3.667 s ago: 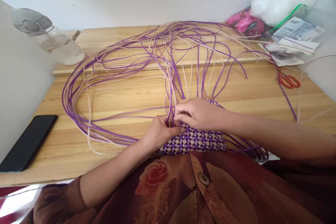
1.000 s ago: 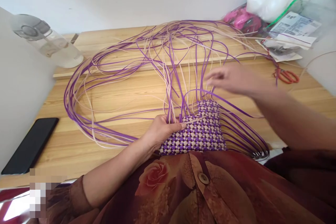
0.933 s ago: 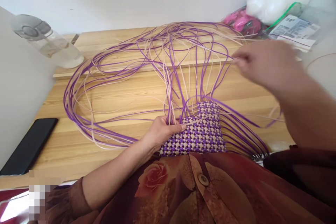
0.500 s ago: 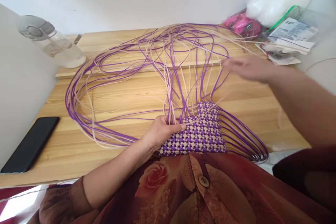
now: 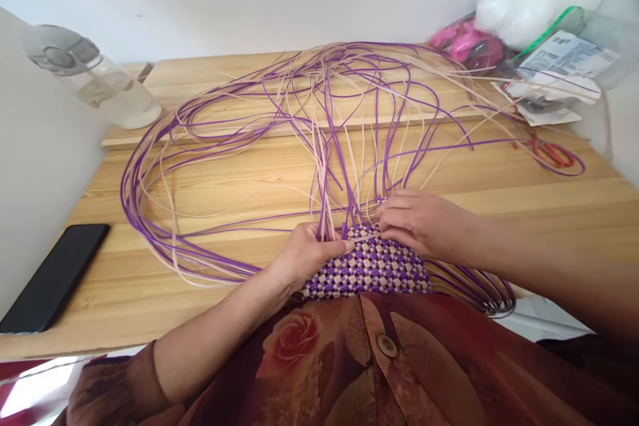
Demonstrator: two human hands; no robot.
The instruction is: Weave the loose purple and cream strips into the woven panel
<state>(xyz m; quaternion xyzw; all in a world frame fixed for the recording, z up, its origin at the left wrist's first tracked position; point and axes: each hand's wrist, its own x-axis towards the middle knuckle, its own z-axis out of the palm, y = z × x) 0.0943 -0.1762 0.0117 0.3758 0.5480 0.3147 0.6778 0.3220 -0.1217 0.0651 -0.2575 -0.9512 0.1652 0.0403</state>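
Observation:
A checked purple-and-beige woven panel (image 5: 369, 269) lies at the table's front edge, against the patterned shirt. My left hand (image 5: 312, 254) is closed on its upper left edge, thumb on top, near a bundle of upright strands. Across the weave runs a beige strand (image 5: 366, 238) between the hands. My right hand (image 5: 414, 223) pinches that strand over the panel's upper right part, its fingers covering the weave there. Long purple and beige strands (image 5: 324, 146) fan out from the far edge, and looped purple strands (image 5: 482, 286) stick out at the right.
On the left are a black phone (image 5: 52, 278) and a clear bottle (image 5: 100, 80). Orange-handled scissors (image 5: 554, 152) lie under strands at the right. Behind them are plastic packets (image 5: 564, 66) and a pink bundle (image 5: 466, 42). A raised wooden board (image 5: 224, 136) lines the wall.
My right hand has come down and left from above the table's right side to the panel. The orange-handled scissors are now uncovered. My left hand keeps its hold.

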